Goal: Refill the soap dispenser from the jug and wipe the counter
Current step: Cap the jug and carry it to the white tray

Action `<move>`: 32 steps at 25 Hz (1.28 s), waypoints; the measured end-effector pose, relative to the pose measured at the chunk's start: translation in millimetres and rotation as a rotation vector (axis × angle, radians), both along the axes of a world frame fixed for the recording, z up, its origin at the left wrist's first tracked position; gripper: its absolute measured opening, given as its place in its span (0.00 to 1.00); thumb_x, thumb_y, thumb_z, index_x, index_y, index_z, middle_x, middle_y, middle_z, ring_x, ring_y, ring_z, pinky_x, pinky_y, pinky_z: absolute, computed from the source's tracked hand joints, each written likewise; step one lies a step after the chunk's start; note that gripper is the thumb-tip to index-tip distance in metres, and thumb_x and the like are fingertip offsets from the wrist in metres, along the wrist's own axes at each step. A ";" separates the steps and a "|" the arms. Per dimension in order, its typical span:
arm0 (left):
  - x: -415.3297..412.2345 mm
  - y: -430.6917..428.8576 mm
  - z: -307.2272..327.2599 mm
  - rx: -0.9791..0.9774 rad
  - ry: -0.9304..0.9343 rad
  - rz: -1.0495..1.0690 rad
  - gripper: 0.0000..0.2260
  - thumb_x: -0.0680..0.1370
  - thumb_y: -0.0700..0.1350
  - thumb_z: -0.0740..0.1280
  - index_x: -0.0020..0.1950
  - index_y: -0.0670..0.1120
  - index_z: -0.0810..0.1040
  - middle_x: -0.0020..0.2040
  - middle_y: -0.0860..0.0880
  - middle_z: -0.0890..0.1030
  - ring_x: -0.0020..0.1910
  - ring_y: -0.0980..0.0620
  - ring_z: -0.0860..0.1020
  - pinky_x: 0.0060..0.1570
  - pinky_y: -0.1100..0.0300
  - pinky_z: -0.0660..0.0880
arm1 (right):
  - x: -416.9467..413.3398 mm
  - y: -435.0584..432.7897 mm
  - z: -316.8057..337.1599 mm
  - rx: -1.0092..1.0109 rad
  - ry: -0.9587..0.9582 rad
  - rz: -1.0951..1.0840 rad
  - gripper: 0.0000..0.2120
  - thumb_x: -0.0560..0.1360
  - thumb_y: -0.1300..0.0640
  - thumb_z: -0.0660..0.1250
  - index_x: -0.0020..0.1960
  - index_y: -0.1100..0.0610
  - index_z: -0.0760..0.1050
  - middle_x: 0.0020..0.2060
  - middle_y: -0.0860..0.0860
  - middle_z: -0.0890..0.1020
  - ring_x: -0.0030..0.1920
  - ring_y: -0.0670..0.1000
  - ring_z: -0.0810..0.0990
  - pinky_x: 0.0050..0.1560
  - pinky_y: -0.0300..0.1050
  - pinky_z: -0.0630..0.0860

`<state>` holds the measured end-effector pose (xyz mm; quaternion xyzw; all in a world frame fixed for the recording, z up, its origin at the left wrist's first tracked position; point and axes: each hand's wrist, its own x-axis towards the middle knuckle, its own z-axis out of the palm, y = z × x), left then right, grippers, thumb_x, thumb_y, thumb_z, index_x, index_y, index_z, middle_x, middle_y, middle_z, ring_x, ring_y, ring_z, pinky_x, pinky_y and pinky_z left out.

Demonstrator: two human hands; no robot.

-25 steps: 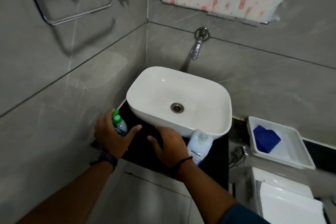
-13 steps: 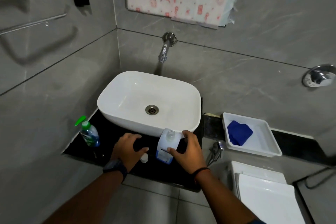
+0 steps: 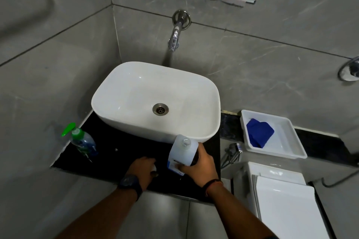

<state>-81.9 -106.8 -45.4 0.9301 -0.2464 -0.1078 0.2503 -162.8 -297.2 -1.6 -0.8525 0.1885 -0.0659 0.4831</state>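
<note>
The white jug (image 3: 182, 151) stands on the black counter (image 3: 120, 153) in front of the sink, its mouth uncapped. My right hand (image 3: 200, 165) grips its lower right side. My left hand (image 3: 142, 169) rests on the counter just left of the jug, curled over a small white cap (image 3: 154, 169) that peeks out at the fingers. The soap dispenser (image 3: 82, 140), a clear bottle with a green pump, stands alone at the counter's left end by the wall. A blue cloth (image 3: 259, 135) lies in a white tray (image 3: 287, 149) to the right.
The white basin (image 3: 155, 101) fills most of the counter, with a wall tap (image 3: 174, 39) above it. A toilet cistern (image 3: 275, 196) sits low at the right, with a hose fitting (image 3: 232, 151) beside the counter. Grey tiled walls close in at left and back.
My left hand let go of the soap dispenser and moved right to the cap beside the jug. My right hand took hold of the jug. The view shifted rightward.
</note>
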 end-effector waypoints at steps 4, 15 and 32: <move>4.7 -11.3 63.8 -0.395 -0.026 0.252 0.15 0.63 0.48 0.79 0.46 0.46 0.82 0.42 0.50 0.83 0.41 0.53 0.79 0.43 0.65 0.71 | -5.8 2.0 11.3 -0.029 0.021 -0.044 0.35 0.55 0.48 0.79 0.58 0.40 0.69 0.49 0.40 0.79 0.49 0.42 0.78 0.41 0.25 0.72; -21.1 -52.4 197.5 -0.530 -0.195 -0.184 0.16 0.64 0.45 0.79 0.49 0.44 0.84 0.46 0.45 0.84 0.42 0.50 0.80 0.45 0.71 0.72 | -23.6 0.2 80.4 -0.165 -0.035 -0.030 0.32 0.53 0.39 0.77 0.52 0.41 0.67 0.43 0.44 0.80 0.42 0.43 0.78 0.33 0.31 0.72; -14.6 -36.7 200.6 -0.625 -0.016 0.037 0.12 0.69 0.39 0.74 0.52 0.46 0.82 0.50 0.47 0.82 0.47 0.50 0.80 0.52 0.52 0.76 | -33.9 -15.4 97.3 -0.184 -0.081 -0.026 0.35 0.51 0.40 0.78 0.54 0.43 0.68 0.48 0.44 0.80 0.47 0.45 0.79 0.45 0.38 0.77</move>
